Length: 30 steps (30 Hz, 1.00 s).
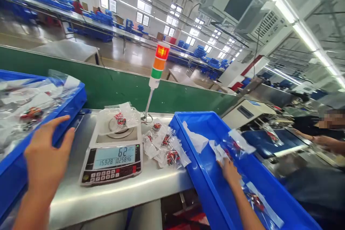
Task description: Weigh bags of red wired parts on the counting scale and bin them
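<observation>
- A long, bright factory hall stretches toward 11 o'clock, lined with rows of metal workbenches (81, 25) crowded with blue crates.
- Behind the near stainless-steel workbench (121, 196) runs a conveyor with a green side panel (107, 93). A slim white-poled stack light with red, orange and green bands (159, 61) stands at 12 o'clock from the scale.
- A seated co-worker's hand (320, 140) works at a separate station around 3 o'clock, well apart from the person's own hands.
- Two open blue plastic crates flank the white digital bench scale (110, 163): the left blue crate (54, 115) at 9 o'clock, the right blue crate (185, 133) at 3 o'clock. Both hold clear bags. The right one appears to overhang the bench edge, so leaning on it could tip it.
- The hands are well apart. The open left hand (45, 154) sits at the left crate's wall, fingers spread. The right hand (229, 172) reaches into the right crate, its fingers (222, 163) at a clear plastic bag of red parts (234, 147); whether they grip it, I cannot tell.
- Another clear bag of red parts (118, 118) lies on the scale's round pan, its display showing 62. A loose heap of small clear bags (164, 147) sits just beside the scale; a nudge could slide one against the pan and falsify the reading.
</observation>
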{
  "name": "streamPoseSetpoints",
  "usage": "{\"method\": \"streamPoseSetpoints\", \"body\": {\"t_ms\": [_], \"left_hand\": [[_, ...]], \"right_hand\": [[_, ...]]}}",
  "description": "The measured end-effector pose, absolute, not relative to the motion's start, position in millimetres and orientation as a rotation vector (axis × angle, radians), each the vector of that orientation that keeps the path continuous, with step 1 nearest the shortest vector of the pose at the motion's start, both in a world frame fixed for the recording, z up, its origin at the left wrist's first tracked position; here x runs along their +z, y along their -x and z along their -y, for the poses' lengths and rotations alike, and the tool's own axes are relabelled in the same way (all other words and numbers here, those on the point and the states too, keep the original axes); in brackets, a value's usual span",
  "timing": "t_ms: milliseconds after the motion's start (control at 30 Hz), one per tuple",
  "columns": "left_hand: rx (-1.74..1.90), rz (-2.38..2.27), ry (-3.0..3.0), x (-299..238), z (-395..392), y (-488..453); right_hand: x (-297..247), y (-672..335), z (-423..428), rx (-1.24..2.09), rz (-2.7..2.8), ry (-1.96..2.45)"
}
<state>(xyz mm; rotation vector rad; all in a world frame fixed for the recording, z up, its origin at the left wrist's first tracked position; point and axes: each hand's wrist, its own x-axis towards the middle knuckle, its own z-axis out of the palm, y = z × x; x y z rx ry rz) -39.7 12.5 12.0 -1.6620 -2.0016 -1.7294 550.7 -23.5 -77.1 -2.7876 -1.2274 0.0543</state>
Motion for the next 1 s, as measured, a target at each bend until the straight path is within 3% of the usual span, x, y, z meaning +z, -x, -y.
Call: {"method": "streamPoseSetpoints", "body": {"t_ms": [300,533,800,1000], "left_hand": [[-1.549,1.738,2.186,6.3,-40.1,-13.6],[-1.394,1.862,2.163,-14.2,-56.5,-11.4],[-1.269,1.796,2.443,-25.6,-92.7,-26.3],[-1.307,1.759,2.474,-34.2,-120.6,-33.8]], "right_hand": [[-86.6,-569.7,50.7,-0.045,1.524,2.711],[-25.4,-572.2,89.3,0.131,1.199,2.531],[57.0,-489.3,83.0,-0.179,1.171,2.312],[73.3,-426.7,52.7,-0.178,1.273,2.062]]}}
